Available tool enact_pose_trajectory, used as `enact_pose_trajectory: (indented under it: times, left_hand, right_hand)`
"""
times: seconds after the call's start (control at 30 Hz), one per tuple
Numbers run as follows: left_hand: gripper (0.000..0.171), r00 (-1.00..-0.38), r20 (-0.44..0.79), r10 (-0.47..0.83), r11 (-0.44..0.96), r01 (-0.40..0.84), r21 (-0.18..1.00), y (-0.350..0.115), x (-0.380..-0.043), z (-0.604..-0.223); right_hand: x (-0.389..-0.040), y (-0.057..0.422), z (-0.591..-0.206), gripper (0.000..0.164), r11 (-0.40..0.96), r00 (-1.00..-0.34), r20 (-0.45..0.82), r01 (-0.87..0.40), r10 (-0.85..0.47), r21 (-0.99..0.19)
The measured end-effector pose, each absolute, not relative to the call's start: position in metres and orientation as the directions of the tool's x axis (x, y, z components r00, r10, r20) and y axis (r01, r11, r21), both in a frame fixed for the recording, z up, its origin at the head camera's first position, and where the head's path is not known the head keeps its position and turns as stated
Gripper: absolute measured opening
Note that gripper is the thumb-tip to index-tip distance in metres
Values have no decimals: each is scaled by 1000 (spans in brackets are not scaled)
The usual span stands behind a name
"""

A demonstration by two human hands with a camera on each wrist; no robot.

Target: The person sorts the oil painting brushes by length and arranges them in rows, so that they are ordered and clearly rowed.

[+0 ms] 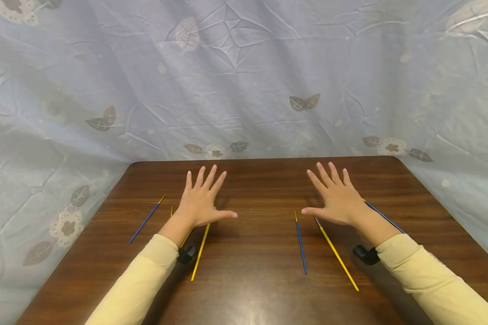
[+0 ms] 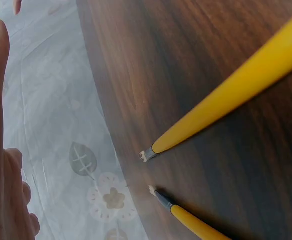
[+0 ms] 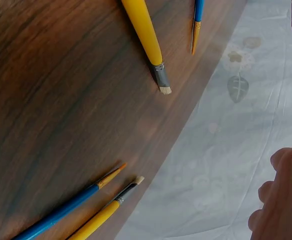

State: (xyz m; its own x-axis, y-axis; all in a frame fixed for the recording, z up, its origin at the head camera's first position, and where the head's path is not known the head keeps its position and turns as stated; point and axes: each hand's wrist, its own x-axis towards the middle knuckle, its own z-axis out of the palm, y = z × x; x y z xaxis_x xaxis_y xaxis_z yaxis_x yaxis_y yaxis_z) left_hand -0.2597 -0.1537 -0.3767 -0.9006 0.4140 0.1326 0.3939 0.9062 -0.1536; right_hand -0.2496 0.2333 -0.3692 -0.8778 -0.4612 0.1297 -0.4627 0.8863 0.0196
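Observation:
My left hand [image 1: 201,203] is spread palm down over the left half of the table, fingers straight, holding nothing. Below it lies a yellow paintbrush [image 1: 200,253], and another brush is partly hidden by the wrist. A blue paintbrush [image 1: 147,220] lies further left. My right hand [image 1: 336,202] is spread the same way on the right, also holding nothing. Near its thumb are a blue paintbrush [image 1: 301,246] and a yellow paintbrush [image 1: 339,258]. Another blue paintbrush [image 1: 384,216] runs partly behind the right wrist. Pale bristles show on a yellow brush [image 3: 146,35] in the right wrist view.
The brushes lie on a dark wooden table [image 1: 252,266] with rounded far corners. A pale, leaf-patterned curtain [image 1: 244,90] hangs behind it and along both sides. Black wrist cameras show at the left wrist [image 1: 187,255] and right wrist [image 1: 366,255].

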Motion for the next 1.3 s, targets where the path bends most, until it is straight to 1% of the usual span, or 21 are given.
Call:
enact_pose_trajectory:
  times: [0.37, 0.73, 0.9, 1.1, 1.3]
  left_hand:
    - [120, -904, 118, 411, 906, 392, -158, -154, -257, -376]
    - [121, -894, 119, 433, 892, 406, -198, -160, -255, -374]
    - [120, -882, 138, 451, 884, 419, -209, -170, -254, -373]
    - [119, -862, 161, 480, 870, 444, -217, -186, -252, -373]
    - [117, -840, 210, 500, 865, 470, -178, -210, -249, -374]
  right_hand:
    - [-246, 236, -367, 107, 888, -878, 135, -459, -459, 34]
    - [-239, 240, -361, 106, 884, -876, 121, -466, -466, 31]
    - [-237, 244, -355, 105, 880, -872, 123, -473, -474, 41]
    - [-235, 254, -350, 103, 872, -862, 140, -489, -487, 26]
    - [-231, 272, -346, 100, 865, -854, 148, -500, -498, 24]
